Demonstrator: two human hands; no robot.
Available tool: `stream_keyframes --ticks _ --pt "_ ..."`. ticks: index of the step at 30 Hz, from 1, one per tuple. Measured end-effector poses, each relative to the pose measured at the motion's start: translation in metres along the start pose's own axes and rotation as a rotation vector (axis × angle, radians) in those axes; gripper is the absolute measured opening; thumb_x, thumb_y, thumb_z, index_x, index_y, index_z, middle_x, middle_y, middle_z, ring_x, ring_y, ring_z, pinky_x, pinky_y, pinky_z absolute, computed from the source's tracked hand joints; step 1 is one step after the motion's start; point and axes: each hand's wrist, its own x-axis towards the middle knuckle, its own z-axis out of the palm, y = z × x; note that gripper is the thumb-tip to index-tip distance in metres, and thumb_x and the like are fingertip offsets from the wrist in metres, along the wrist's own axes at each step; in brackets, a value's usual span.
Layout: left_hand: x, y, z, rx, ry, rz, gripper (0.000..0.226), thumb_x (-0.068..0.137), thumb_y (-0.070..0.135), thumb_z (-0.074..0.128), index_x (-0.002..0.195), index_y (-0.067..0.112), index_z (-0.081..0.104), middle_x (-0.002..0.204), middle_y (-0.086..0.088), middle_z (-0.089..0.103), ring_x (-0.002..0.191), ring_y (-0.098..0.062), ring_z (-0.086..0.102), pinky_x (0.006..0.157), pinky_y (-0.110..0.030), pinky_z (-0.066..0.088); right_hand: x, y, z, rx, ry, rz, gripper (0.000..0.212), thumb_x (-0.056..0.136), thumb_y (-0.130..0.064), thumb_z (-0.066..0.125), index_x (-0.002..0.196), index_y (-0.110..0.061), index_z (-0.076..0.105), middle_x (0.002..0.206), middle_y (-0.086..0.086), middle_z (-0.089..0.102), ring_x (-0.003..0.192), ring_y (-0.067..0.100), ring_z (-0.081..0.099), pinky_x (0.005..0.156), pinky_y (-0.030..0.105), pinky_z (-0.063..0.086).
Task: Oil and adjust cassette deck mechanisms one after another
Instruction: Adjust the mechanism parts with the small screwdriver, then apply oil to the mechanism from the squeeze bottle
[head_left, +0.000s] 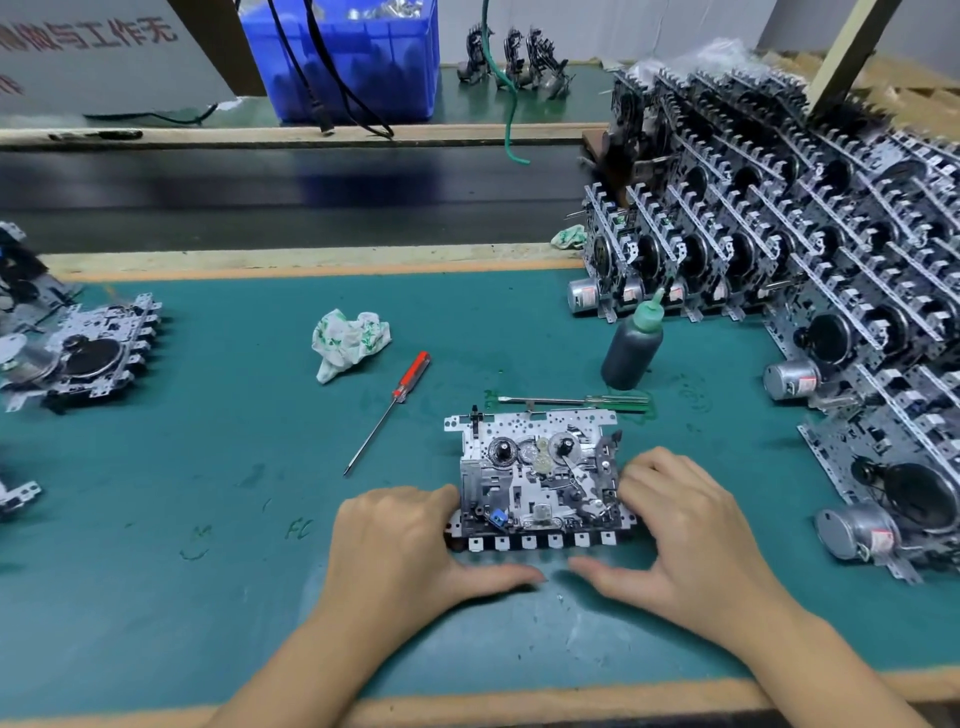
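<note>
Green surface (208, 519) underneath. Far right of the cassette deck mechanism (540, 483) — stacked rows of mechanisms (810, 249). Far left of it, another mechanism (98, 348). Mechanism itself flat at centre, key tabs facing the person. Left hand (400, 540) curled against its left edge, right hand (691, 525) against its right edge, thumbs stretched beneath the tabs. Behind it — dark oil bottle (631, 348), slim screwdriver (571, 400); up-left, red-handled screwdriver (395, 410), crumpled tissue (348, 340).
</note>
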Motion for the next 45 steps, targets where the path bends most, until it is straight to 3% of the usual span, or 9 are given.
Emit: stream_keyframes --ticks 4,14,19,23,28,32,38,41,45 --pt "-0.001 0.002 0.002 -0.023 0.072 0.129 0.064 0.060 0.080 0.050 0.042 0.021 0.032 0.032 0.002 0.033 0.029 -0.018 0.036 0.040 -0.015 0.022 0.001 -0.001 -0.001 -0.036 0.032 0.054 0.055 0.069 -0.064 0.057 0.054 -0.012 0.046 0.058 -0.004 0.046 0.061 0.018 0.047 0.057 0.026 0.034" --pt "-0.002 0.001 -0.001 0.003 0.102 0.019 0.066 0.066 0.076 0.045 0.042 0.015 0.042 0.035 0.003 0.039 0.031 -0.017 0.043 0.035 -0.018 0.027 0.002 0.005 -0.004 0.010 -0.096 -0.019 0.052 0.082 -0.061 0.049 0.062 -0.012 0.050 0.065 -0.003 0.049 0.064 0.020 0.047 0.060 0.028 0.037" --pt "0.004 0.004 -0.002 0.017 0.123 -0.086 0.060 0.066 0.076 0.048 0.047 0.022 0.030 0.037 0.005 0.038 0.037 -0.018 0.044 0.035 -0.022 0.026 0.015 0.002 -0.006 0.209 -0.046 0.343 0.050 0.086 -0.063 0.039 0.100 -0.021 0.062 0.083 -0.011 0.057 0.084 0.011 0.050 0.074 0.034 0.044" --pt "0.005 0.001 0.001 0.081 0.038 -0.170 0.066 0.064 0.078 0.051 0.044 0.015 0.048 0.037 0.004 0.042 0.039 -0.020 0.049 0.034 -0.025 0.031 0.039 0.014 -0.003 0.341 0.184 0.639 0.055 0.080 -0.046 0.063 0.127 -0.027 0.039 0.109 -0.007 0.051 0.103 0.013 0.048 0.085 0.033 0.041" --pt "0.004 0.000 0.003 0.110 0.022 -0.156 0.060 0.059 0.069 0.067 0.044 0.015 0.044 0.037 0.003 0.041 0.037 -0.021 0.047 0.032 -0.026 0.028 0.076 0.030 0.014 0.449 0.030 0.820 0.081 0.082 -0.024 0.072 0.143 -0.024 0.019 0.139 0.007 0.046 0.124 0.026 0.044 0.092 0.034 0.035" --pt "0.002 0.003 0.001 0.120 0.066 -0.112 0.057 0.064 0.066 0.060 0.045 0.016 0.041 0.038 0.005 0.040 0.037 -0.019 0.045 0.033 -0.023 0.026 0.082 0.039 0.022 0.571 0.048 0.929 0.050 0.085 -0.024 0.070 0.122 -0.017 0.038 0.122 0.004 0.059 0.102 0.015 0.050 0.081 0.025 0.034" --pt "0.000 0.001 0.001 0.152 0.070 -0.113 0.060 0.074 0.071 0.047 0.046 0.018 0.043 0.038 0.007 0.041 0.039 -0.018 0.047 0.039 -0.021 0.020 0.063 0.021 0.000 0.581 0.273 0.676 0.027 0.092 -0.040 0.052 0.113 -0.024 0.053 0.083 -0.020 0.058 0.068 -0.003 0.055 0.059 0.006 0.037" --pt "0.000 0.001 0.002 0.145 0.063 -0.110 0.056 0.073 0.067 0.043 0.048 0.017 0.043 0.039 0.006 0.043 0.041 -0.019 0.048 0.037 -0.023 0.024 0.052 0.004 -0.008 0.863 0.394 0.651 0.020 0.083 -0.032 0.063 0.102 -0.034 0.058 0.077 -0.014 0.063 0.052 0.007 0.053 0.054 0.013 0.045" --pt "0.000 0.001 0.002 0.131 0.078 -0.097 0.055 0.073 0.066 0.043 0.048 0.017 0.043 0.039 0.006 0.043 0.041 -0.018 0.048 0.036 -0.021 0.026 0.044 -0.012 -0.008 1.524 0.483 0.880 0.024 0.071 -0.026 0.066 0.091 -0.013 0.064 0.066 -0.009 0.062 0.046 0.001 0.042 0.045 0.015 0.041"
